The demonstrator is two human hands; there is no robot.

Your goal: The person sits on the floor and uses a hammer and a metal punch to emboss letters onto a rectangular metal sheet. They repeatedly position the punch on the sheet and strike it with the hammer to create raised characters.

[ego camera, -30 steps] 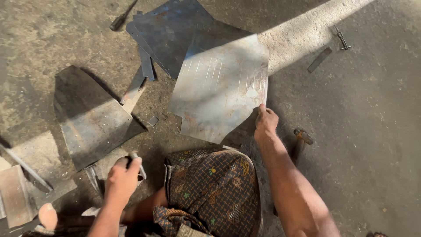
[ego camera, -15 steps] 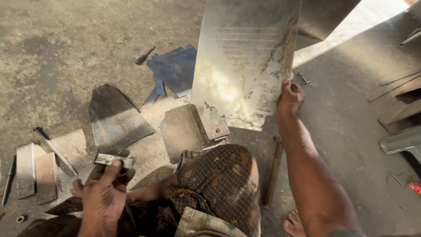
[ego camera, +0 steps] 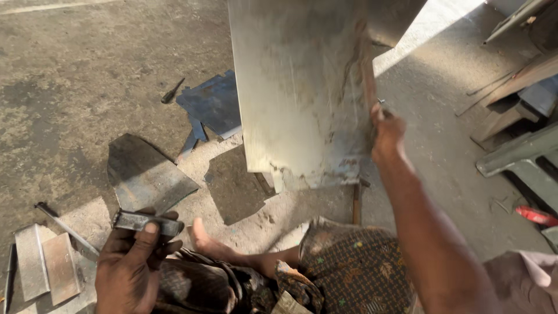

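My right hand [ego camera: 386,132] grips the right edge of a large pale metal sheet [ego camera: 296,87], which is lifted upright off the concrete floor and fills the upper middle of the view. My left hand [ego camera: 131,261] is low at the left, closed on a short flat metal bar [ego camera: 139,221]. My bare foot [ego camera: 206,241] and my knee in patterned cloth [ego camera: 360,267] lie below the sheet.
Dark cut sheet pieces [ego camera: 145,174] and a blue-grey offcut [ego camera: 215,104] lie on the concrete floor [ego camera: 75,87]. Small metal strips [ego camera: 46,267] and a rod [ego camera: 64,227] sit at the lower left. A hammer handle [ego camera: 356,203] lies under the sheet. Wood and metal frames [ego camera: 517,116] stand at the right.
The right hand has raised the large sheet from flat on the floor to upright. The left hand has picked up the short bar and drawn it closer.
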